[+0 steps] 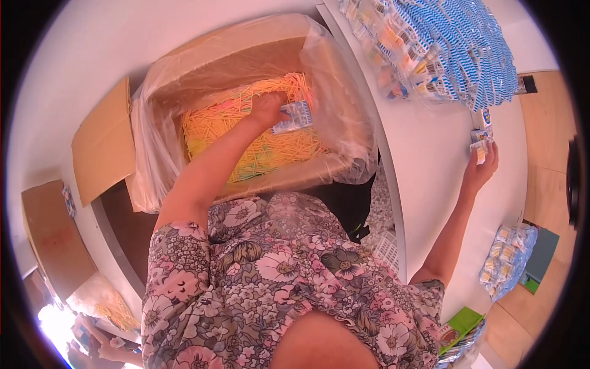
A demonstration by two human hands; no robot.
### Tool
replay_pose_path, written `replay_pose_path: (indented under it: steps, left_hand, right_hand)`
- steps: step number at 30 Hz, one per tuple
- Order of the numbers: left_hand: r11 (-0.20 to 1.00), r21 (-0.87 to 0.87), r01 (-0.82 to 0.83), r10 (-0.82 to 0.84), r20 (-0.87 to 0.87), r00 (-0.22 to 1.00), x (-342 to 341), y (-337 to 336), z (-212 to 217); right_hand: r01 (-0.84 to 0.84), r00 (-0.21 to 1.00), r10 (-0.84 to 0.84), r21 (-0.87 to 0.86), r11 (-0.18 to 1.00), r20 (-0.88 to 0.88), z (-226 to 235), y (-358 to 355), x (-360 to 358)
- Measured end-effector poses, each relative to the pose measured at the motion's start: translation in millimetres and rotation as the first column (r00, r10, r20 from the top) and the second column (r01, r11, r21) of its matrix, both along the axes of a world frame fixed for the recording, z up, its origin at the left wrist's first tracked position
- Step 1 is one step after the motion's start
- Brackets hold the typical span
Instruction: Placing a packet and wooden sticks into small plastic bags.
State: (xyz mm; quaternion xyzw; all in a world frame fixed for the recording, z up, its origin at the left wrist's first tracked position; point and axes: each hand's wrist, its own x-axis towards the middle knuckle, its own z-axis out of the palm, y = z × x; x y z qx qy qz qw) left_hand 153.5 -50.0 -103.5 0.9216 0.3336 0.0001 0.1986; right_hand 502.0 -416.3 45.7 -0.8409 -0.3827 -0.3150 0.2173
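My left hand reaches into a cardboard box lined with clear plastic and filled with thin yellow and orange sticks. It holds a small blue and white packet above the sticks. My right hand stretches out over the white table and grips a small stack of similar packets standing on the tabletop.
A large heap of blue and white packets covers the far end of the table. A clear bag of packets lies near its right edge. Cardboard flaps and another box stand at the left. Another person's hands work at lower left.
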Motion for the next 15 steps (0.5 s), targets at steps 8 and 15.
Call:
replay_pose_path:
  steps: [8, 15]
  left_hand:
    - [0.986, -0.163, -0.035, 0.063, 0.171, 0.983, -14.3, 15.1, -3.6]
    - [0.532, -0.785, 0.319, 0.238, 0.500, 0.833, -32.7, 18.8, 60.6]
  right_hand:
    - [-0.099, 0.995, 0.099, 0.005, 0.995, -0.010, 22.9, 23.3, -86.3]
    - [-0.633, 0.706, 0.634, 0.121, 0.765, -0.316, 50.7, 133.6, -227.1]
